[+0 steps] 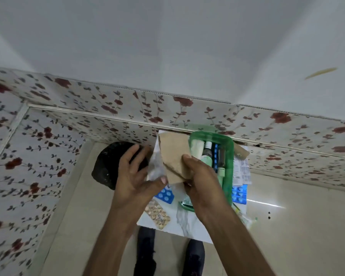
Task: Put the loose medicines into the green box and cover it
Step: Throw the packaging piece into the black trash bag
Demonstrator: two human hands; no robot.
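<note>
Small white marbled board (pixel 189 226) sits on the pale floor (pixel 297 226), its far edge tight against the flowered wall panel (pixel 108 108). Its near edge is free, and the floor to the right of it lies open. On the left the floor narrows into a corner, with a black rounded object (pixel 106 166) parked beside the board's far-left edge.

Green box (pixel 230 156) stands on the right half of the board, translucent, uncovered, far end close to the wall. Inside: a white roll at the far left, a dark bottle with a white label, a pale green tube, a blue strip and a dark slim item — packed side by side, lengthwise. Label text is too blurred to read.

Loose medicines on the board: a blue blister pack (pixel 165 195) just under the hands, a tan blister strip (pixel 157 215) nearer the front edge, another blue blister pack (pixel 239 193) right of the box, with printed leaflets (pixel 241 169) beyond it — print is visible, not legible.

Right hand (pixel 201 180) pinches a brown paper packet (pixel 175 156) between thumb and curled fingers, at the packet's lower right corner; the packet hangs above the board, just left of the box rim. Left hand (pixel 133 174) has its fingers spread and half open, thumb tip touching a clear plastic wrapper (pixel 155 168) beside the packet's left edge; whether it grips is unclear.

Two dark-trousered legs (pixel 145 253) show below the board.
</note>
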